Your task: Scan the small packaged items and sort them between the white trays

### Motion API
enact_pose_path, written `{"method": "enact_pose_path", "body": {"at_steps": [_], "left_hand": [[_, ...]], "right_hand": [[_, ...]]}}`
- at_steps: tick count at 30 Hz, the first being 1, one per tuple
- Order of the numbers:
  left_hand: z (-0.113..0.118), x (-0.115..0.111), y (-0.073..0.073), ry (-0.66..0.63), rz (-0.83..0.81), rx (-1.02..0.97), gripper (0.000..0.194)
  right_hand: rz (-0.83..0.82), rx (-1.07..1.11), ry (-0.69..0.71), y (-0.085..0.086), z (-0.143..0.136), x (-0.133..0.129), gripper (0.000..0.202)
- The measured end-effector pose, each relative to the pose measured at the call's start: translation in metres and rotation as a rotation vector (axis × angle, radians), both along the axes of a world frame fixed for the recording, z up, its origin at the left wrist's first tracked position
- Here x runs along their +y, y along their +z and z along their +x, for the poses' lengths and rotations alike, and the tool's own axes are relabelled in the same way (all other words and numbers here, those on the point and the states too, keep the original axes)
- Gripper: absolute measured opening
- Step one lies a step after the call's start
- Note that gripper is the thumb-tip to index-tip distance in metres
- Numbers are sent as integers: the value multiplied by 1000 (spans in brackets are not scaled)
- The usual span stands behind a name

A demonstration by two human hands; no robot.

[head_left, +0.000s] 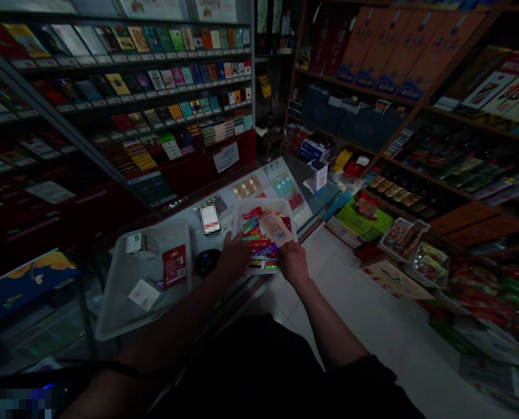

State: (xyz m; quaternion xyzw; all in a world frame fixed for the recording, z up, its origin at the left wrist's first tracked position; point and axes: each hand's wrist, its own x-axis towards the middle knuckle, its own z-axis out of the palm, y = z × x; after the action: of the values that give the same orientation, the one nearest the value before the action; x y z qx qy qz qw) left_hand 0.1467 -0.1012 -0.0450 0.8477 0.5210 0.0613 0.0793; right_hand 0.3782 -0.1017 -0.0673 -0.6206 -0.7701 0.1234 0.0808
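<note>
A white plastic basket [288, 205] stands on the glass counter [312, 174], filled with several colourful small packs. On top of them lies a tan packet [275, 228]. My left hand [234, 256] is at the basket's near left side, its thumb raised apart from the other fingers. At the near right corner, my right hand [293, 261] has its fingers curled in by the rim and the packs; what they hold, if anything, is hidden. To the left, a larger white tray [111, 302] holds small white boxes [145, 294] and a dark red packet [174, 266].
A phone [210, 219] and a round black object [207, 263] lie between tray and basket. Shelves of small boxes [167, 78] rise behind the counter. At right are shelves with bottles [399, 187], a green box [359, 218] and packaged goods [402, 235] near the floor.
</note>
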Motion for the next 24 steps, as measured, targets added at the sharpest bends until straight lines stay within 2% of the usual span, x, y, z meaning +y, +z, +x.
{"method": "enact_pose_path", "body": {"at_steps": [4, 8, 12, 15, 18, 24], "left_hand": [[-4, 0, 9, 11, 50, -1, 33], [-9, 3, 32, 37, 86, 21, 29], [-19, 9, 52, 83, 44, -20, 27], [-31, 15, 60, 122, 18, -77, 27], [-45, 19, 67, 177, -25, -142, 26], [-82, 24, 79, 263, -8, -152, 28]], "right_hand": [[8, 22, -20, 6, 2, 1, 21], [32, 116, -42, 19, 4, 6, 16], [32, 278, -86, 36, 0, 11, 16], [0, 414, -157, 46, -11, 14, 12], [4, 500, -171, 53, -25, 20, 10], [59, 475, -120, 59, -64, 36, 14]]}}
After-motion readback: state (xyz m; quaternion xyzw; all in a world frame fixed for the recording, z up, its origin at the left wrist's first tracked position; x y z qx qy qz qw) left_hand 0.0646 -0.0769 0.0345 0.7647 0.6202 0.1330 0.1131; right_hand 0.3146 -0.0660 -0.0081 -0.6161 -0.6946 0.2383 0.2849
